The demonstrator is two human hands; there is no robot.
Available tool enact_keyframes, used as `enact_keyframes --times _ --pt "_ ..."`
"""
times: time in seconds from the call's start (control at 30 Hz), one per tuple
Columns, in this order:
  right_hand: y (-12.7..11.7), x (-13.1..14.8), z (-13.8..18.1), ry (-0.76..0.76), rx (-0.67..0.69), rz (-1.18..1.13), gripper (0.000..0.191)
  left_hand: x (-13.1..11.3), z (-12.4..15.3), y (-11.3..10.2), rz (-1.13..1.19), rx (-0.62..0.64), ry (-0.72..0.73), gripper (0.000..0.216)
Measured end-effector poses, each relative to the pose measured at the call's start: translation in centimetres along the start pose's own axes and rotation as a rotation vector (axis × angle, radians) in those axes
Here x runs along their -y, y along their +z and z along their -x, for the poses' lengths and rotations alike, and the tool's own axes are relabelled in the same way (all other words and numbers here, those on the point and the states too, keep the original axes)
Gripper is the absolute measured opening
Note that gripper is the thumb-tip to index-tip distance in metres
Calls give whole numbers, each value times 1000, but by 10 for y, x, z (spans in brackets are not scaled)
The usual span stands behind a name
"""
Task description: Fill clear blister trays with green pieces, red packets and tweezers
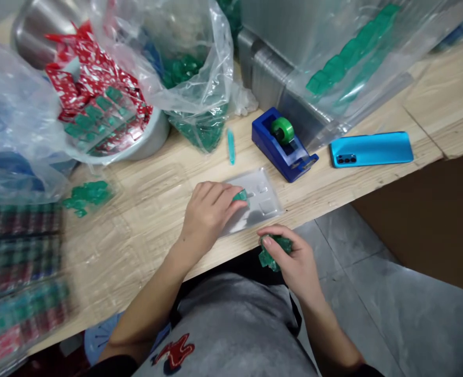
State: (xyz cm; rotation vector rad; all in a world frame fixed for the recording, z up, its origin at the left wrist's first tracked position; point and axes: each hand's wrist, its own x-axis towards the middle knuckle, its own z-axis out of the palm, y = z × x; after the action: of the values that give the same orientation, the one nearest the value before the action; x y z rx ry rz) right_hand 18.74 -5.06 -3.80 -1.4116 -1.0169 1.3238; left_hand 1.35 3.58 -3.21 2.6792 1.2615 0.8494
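Observation:
My left hand (211,212) is closed on a small green translucent plastic piece (240,196), held over a clear plastic blister tray (268,191) that lies at the table's front edge. Molded hollows show in the tray's right part; my hand covers some of the rest. Just off the table edge, my right hand (294,256) grips a cluster of green translucent pieces (272,254) between thumb and fingers. What exactly these pieces are, I cannot make out.
Beyond the tray stand a blue tape dispenser (280,144), a turquoise cutter (231,146) and a blue phone (372,149). A white bowl (153,141) holds red packets. Loose green pieces (88,196) and filled packs (19,251) lie left; stacked clear trays (270,73) stand behind.

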Motion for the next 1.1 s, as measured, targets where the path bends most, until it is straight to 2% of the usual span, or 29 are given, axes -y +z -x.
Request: enact_keyframes --times 0.07,0.13,0.3,0.53,0.7,0.93,1.0,1.1 --pt "-2 -1 -1 10 9 -4 12 2 -7 9 -150 32 66 21" --pt "-5 -1 -2 17 18 -1 13 3 -12 16 -205 70 89 23" --pt "-9 -4 -4 19 33 -18 15 4 -16 24 -183 126 93 28" --pt "-10 -6 -7 46 61 -42 15 3 -17 25 -224 183 83 27" --pt "-11 -7 -8 57 56 -70 13 -1 -15 24 -104 219 35 29" --pt "-8 -4 -11 91 31 -115 12 -1 -14 28 -160 185 51 16" --pt "-5 -3 -11 91 27 -160 14 -4 -14 20 -57 164 17 18" --pt "-1 -3 -12 104 1 -257 20 -16 -9 -2 285 180 -105 23"
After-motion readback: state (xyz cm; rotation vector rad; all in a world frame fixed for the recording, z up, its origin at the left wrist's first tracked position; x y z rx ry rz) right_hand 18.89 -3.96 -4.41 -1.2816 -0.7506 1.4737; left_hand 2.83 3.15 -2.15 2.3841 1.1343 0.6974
